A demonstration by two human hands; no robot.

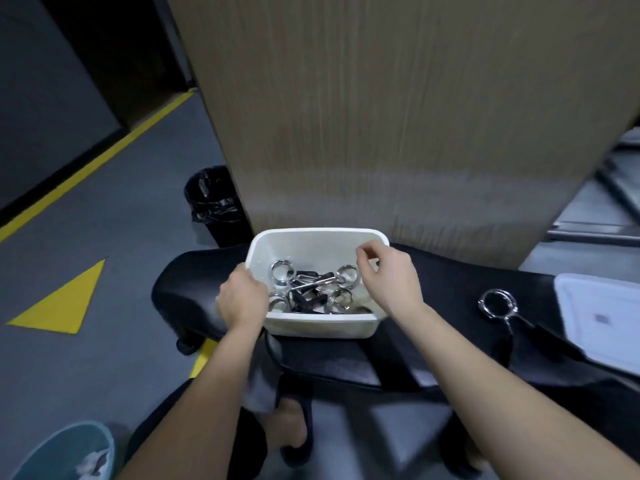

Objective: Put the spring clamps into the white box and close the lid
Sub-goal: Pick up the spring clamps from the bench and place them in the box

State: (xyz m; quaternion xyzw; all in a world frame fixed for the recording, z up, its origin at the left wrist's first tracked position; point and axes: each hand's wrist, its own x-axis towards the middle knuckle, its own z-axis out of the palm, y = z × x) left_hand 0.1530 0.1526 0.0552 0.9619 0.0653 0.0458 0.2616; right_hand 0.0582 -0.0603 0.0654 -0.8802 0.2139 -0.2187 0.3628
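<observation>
Spring clamp (pixel 498 305) at three o'clock on the bench (pixel 450 282) looks stiff, slick steel, best taken by its black handles; left hand (pixel 242 299) grips the white box (pixel 318 323), right hand (pixel 388 275) hovers loose-fingered, empty.

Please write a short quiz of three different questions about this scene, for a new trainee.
1. True or false: the lid already sits on the white box.
2. How many spring clamps lie outside the box on the black bench? A) none B) one C) three
3. Which hand rests on the box's left rim?

Key
1. False; the lid lies apart, at the right edge of the view.
2. B; one clamp lies beside the lid.
3. The left hand; the right hand hovers over the clamps in the box, holding nothing.
</observation>
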